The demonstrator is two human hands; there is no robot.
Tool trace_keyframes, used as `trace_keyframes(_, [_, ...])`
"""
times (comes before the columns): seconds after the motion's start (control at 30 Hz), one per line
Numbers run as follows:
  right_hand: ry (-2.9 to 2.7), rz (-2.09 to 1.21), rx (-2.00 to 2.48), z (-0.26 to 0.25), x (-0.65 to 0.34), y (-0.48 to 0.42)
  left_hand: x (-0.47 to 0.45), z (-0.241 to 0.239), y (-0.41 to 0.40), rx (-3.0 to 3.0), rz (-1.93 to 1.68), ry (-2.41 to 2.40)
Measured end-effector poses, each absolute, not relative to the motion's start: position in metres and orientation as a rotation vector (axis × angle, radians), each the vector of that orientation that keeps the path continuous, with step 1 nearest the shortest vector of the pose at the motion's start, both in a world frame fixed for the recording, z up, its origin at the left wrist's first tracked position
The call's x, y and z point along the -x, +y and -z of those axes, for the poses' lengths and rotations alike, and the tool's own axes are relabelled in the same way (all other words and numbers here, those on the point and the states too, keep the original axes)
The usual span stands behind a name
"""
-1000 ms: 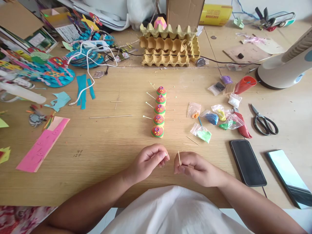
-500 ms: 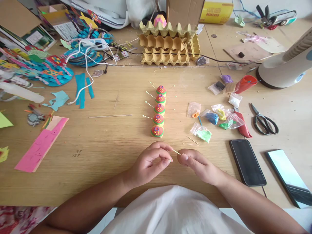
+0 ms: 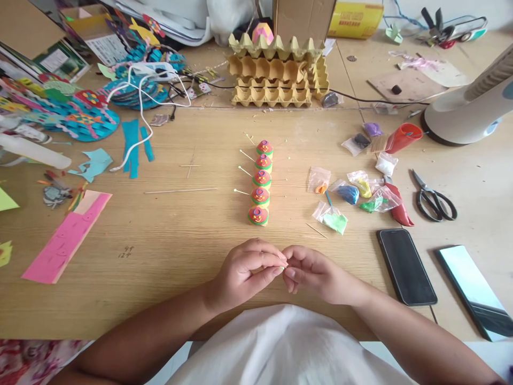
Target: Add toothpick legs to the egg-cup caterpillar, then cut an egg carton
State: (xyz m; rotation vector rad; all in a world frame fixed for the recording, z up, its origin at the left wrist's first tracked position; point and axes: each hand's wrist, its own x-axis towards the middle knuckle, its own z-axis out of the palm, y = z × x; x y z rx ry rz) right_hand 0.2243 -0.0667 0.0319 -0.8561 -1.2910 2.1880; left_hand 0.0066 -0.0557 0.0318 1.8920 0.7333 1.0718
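My left hand (image 3: 252, 270) pinches a tiny pale green bit of clay (image 3: 282, 268) between thumb and fingertips. Against it, fingertips almost touching, is my right hand (image 3: 310, 272), its fingers curled closed. The toothpick that showed between the hands earlier is now hidden by the fingers. Just beyond them stands a row of red domed clay heads (image 3: 261, 195) with green rims and small faces, on a yellow base. Toothpicks (image 3: 246, 171) with pale tips stick out at its left; small pale tips show at its right too. Loose toothpicks (image 3: 316, 230) lie to the right.
Bagged clay, including a light green bag (image 3: 335, 222) and a blue one (image 3: 348, 193), lies right of the row. Farther right are scissors (image 3: 435, 198), a red cup (image 3: 404, 138) and two phones (image 3: 406, 267). Egg cartons (image 3: 272, 96) are stacked behind; pink paper (image 3: 68, 240) lies left.
My hands have come together and the right fingers have curled in toward the left fingertips. The toothpick visible between them before is now covered. The row of heads has not moved.
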Motion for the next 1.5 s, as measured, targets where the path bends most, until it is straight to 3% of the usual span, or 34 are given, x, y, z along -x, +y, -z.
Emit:
trace_keyframes(0.3, [-1.221, -1.873, 0.866, -0.030, -0.230, -0.067, -0.005, -0.032, -0.057, -1.919, -1.084, 0.857])
trace_keyframes(0.77, [-1.354, -1.817, 1.030, -0.030, -0.222, -0.070, -0.007, -0.029, -0.057, -2.081, -1.105, 0.872])
trace_keyframes(1.07, [-1.160, -1.892, 1.030, -0.026, -0.221, -0.068, -0.008, -0.032, -0.057, -2.180, -1.089, 0.967])
trace_keyframes(1.5, [-1.301, -1.778, 1.076, -0.030, -0.216, -0.072, -0.010, -0.037, -0.057, -2.371, -1.275, 0.968])
